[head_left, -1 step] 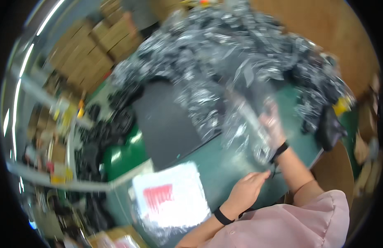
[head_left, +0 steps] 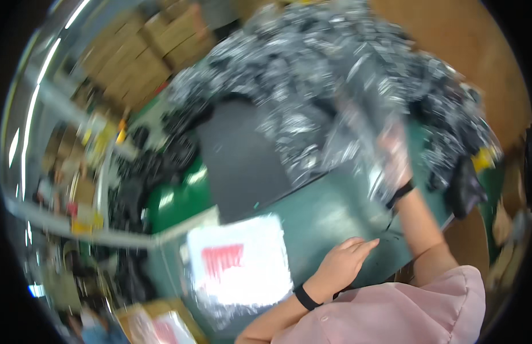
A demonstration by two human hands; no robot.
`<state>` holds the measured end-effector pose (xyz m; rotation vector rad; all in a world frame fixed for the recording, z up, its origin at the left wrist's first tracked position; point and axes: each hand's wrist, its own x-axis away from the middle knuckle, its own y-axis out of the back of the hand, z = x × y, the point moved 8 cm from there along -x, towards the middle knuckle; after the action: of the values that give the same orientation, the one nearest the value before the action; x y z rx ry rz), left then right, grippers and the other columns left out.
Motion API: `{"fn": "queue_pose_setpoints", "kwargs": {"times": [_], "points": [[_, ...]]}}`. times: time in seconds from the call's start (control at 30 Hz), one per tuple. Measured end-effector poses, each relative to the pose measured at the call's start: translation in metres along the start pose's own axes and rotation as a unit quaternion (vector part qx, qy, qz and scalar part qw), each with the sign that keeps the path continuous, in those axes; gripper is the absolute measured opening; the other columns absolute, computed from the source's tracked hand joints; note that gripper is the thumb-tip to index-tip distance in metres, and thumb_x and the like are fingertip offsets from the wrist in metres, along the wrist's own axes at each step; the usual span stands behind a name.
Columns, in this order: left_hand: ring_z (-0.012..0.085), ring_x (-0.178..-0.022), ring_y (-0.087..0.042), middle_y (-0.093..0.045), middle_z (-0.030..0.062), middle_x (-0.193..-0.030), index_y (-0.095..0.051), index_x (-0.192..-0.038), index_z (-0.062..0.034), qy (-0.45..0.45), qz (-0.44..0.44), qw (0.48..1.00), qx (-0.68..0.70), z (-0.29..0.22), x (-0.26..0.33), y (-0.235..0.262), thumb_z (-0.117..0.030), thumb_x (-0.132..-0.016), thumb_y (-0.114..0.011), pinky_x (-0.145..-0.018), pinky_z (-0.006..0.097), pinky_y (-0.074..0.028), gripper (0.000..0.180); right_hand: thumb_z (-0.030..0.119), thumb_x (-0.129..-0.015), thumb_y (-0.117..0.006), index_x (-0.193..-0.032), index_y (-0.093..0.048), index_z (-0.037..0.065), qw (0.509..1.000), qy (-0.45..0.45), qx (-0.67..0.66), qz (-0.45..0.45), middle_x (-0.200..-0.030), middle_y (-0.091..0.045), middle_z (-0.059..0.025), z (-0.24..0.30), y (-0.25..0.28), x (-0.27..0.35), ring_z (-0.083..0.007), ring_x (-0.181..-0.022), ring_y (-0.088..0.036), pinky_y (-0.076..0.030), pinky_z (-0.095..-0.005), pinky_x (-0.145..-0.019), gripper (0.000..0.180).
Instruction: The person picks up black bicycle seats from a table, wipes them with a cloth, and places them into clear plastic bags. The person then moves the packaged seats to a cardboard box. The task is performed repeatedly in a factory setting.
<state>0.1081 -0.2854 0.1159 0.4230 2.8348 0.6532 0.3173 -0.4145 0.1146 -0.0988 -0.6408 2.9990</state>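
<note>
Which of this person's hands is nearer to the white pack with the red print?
The left hand: it is just right of the white pack. The right hand is farther off, up and to the right, at the clear plastic.

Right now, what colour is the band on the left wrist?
The band is black; it shows best in the head view.

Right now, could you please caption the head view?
Right hand amid clear plastic, left hand over a green table, heaped shiny plastic beyond.
</note>
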Motion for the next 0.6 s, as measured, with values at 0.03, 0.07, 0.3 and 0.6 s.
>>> {"fn": "queue_pose_setpoints", "kwargs": {"times": [0.03, 0.07, 0.3, 0.6], "points": [[0.0296, -0.095, -0.062, -0.064, 0.0129, -0.104, -0.06, -0.118, -0.0112, -0.002, 0.019, 1.0, -0.015, 0.001, 0.013, 0.012, -0.006, -0.09, -0.054, -0.079, 0.037, -0.051, 0.03, 0.034, -0.091, -0.062, -0.115, -0.051, 0.012, 1.0, 0.018, -0.021, 0.015, -0.089, -0.053, 0.0019, 0.018, -0.008, -0.051, -0.0081, -0.076, -0.053, -0.047, -0.0239, -0.064, 0.034], [0.0282, -0.1, -0.059, -0.062, 0.012, -0.107, -0.059, -0.123, -0.0148, 0.023, 0.021, 0.999, 0.009, 0.017, 0.031, 0.026, -0.009, -0.089, -0.056, -0.082, 0.037, -0.051, 0.034, 0.033, -0.093, -0.059, -0.108, -0.053, 0.013, 0.998, 0.033, -0.044, 0.033, -0.087, -0.054, 0.001, 0.034, -0.016, -0.102, -0.0099, -0.075, -0.055, -0.048, -0.0257, -0.062, 0.026], [0.0213, -0.096, -0.063, -0.067, 0.0139, -0.104, -0.064, -0.112, -0.0004, 0.29, -0.434, 0.852, -0.039, 0.24, 0.269, 0.241, -0.016, -0.09, -0.061, -0.086, 0.031, -0.048, 0.027, 0.042, -0.092, -0.053, -0.134, -0.051, 0.009, 0.978, 0.077, 0.192, 0.011, -0.136, -0.048, -0.0089, 0.054, -0.098, -0.28, -0.02, -0.105, -0.059, -0.045, -0.0268, -0.075, 0.053], [0.0312, -0.108, -0.058, -0.06, 0.0206, -0.117, -0.056, -0.121, -0.0005, 0.386, -0.522, 0.753, -0.11, 0.388, 0.324, 0.434, -0.028, -0.085, -0.065, -0.093, 0.038, -0.044, 0.046, 0.015, -0.085, -0.062, -0.096, -0.072, 0.006, 0.773, 0.028, 0.435, 0.461, -0.089, -0.07, -0.0112, -0.25, -0.262, 0.084, -0.0227, -0.086, -0.064, -0.051, -0.0348, -0.077, 0.017]]}}
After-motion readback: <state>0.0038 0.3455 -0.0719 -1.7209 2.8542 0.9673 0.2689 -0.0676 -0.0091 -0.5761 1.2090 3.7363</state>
